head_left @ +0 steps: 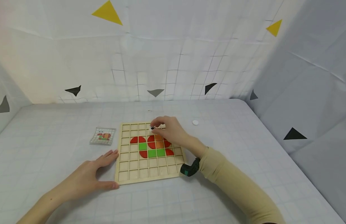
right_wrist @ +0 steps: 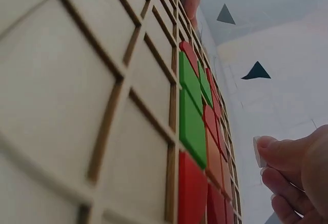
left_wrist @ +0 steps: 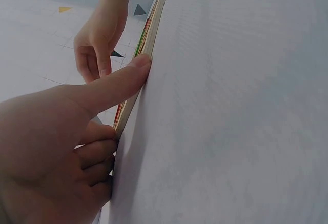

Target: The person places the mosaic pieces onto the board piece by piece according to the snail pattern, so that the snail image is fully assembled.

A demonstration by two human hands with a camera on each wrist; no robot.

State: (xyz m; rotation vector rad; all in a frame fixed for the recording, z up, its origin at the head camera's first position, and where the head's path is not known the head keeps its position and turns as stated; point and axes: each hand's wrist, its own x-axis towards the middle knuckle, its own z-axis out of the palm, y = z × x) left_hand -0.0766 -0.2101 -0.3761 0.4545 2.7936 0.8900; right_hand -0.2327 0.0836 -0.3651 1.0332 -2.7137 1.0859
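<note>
My right hand (head_left: 171, 130) pinches a small white disc with a black dot (head_left: 152, 128), like a toy eye, between thumb and fingers. It is above the far part of a wooden grid board (head_left: 133, 175). In the right wrist view the disc (right_wrist: 258, 152) shows edge-on at the fingertips, apart from the board. Red quarter-round pieces (head_left: 143, 154), green squares (head_left: 152, 153) and orange pieces (head_left: 160, 144) sit in the middle squares. My left hand (head_left: 87, 177) lies at the board's left side, fingers spread, with thumb and fingertips touching its edge (left_wrist: 119, 124).
Left of the board lies a small pattern card (head_left: 102, 137) printed with a colored figure on a grid. Another white disc (head_left: 195, 122) lies on the table to the board's far right. White cloth walls with dark and yellow triangles enclose the table.
</note>
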